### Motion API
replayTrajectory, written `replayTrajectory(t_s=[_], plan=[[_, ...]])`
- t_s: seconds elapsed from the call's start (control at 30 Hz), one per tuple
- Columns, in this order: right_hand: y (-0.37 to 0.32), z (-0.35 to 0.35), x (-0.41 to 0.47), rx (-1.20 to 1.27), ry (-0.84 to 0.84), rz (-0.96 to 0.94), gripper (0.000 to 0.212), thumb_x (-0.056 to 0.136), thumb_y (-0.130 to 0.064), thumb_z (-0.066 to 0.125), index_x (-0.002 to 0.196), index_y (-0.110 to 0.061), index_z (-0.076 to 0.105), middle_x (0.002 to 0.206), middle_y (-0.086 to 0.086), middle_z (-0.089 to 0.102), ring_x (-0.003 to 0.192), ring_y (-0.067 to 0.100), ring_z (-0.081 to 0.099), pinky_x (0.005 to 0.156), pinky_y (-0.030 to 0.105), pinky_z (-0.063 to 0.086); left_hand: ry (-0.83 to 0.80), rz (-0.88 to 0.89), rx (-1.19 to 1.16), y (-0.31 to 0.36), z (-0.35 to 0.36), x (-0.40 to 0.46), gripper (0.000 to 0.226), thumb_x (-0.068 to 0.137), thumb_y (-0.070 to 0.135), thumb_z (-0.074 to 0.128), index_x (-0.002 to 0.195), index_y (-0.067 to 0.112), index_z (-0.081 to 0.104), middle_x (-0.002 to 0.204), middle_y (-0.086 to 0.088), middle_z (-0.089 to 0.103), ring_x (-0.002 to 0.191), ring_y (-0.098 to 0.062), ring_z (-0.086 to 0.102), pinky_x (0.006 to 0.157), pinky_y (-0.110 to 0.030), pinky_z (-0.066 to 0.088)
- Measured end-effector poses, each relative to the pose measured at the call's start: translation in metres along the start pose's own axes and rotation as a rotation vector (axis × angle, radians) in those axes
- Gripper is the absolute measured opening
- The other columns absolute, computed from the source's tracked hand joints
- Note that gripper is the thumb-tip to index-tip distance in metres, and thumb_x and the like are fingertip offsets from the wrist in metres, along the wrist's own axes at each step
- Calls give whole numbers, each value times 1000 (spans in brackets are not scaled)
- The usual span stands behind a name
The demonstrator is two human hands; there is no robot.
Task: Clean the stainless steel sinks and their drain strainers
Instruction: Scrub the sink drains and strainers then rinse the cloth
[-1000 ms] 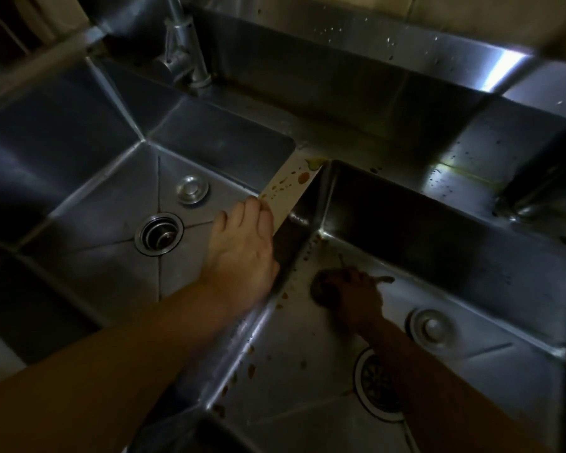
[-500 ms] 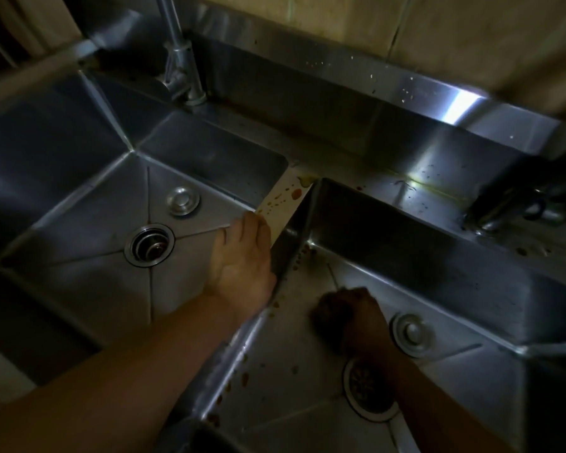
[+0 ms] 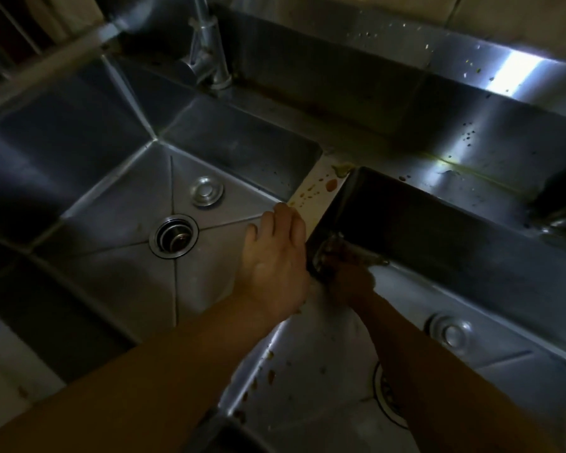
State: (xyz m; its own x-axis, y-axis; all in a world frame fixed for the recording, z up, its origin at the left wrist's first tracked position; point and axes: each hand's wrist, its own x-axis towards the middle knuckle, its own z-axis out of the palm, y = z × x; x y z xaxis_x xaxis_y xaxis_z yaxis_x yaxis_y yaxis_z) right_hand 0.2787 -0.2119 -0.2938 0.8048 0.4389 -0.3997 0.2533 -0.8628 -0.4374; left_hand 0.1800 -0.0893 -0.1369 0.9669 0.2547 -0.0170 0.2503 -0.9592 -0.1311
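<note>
Two stainless steel sinks lie side by side. The left sink (image 3: 111,223) has an open round drain (image 3: 174,237) and a small metal disc (image 3: 207,191) on its floor. My left hand (image 3: 275,266) rests flat on the divider (image 3: 321,194), which is spattered with orange-brown stains. My right hand (image 3: 350,276) is down in the right sink (image 3: 471,289), at its far left corner. Its fingers curl round a greyish scouring pad (image 3: 327,253) pressed against the wall. My right forearm partly hides the right drain strainer (image 3: 386,397).
A faucet (image 3: 206,44) stands behind the left sink; a second dark tap (image 3: 562,204) shows at the right edge. A second metal disc (image 3: 451,331) lies on the right sink floor. Brown specks dot the right sink's left slope (image 3: 268,371) and the backsplash (image 3: 471,76).
My right hand has moved from the right sink floor near the strainer up into the far left corner by the divider. My left hand has stayed on the divider.
</note>
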Motion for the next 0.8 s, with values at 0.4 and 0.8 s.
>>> replayTrajectory(t_s=[0.4, 0.8], plan=[[75, 35, -125, -422, -184, -69, 35, 93, -30, 51, 127, -28, 51, 139, 2, 32, 141, 34, 17, 106, 46, 34, -13, -16, 25, 3, -2, -1, 78, 82, 42, 54, 141, 4, 20, 142, -16, 26, 117, -29, 37, 91, -37, 34], [33, 3, -147, -164, -32, -82, 39, 87, -32, 62, 124, -28, 54, 127, 5, 47, 113, 28, 47, 94, 39, 45, -7, -72, -110, -23, -15, -61, 78, 79, 43, 55, 141, 9, 24, 135, -13, 36, 117, -29, 41, 93, -40, 33]])
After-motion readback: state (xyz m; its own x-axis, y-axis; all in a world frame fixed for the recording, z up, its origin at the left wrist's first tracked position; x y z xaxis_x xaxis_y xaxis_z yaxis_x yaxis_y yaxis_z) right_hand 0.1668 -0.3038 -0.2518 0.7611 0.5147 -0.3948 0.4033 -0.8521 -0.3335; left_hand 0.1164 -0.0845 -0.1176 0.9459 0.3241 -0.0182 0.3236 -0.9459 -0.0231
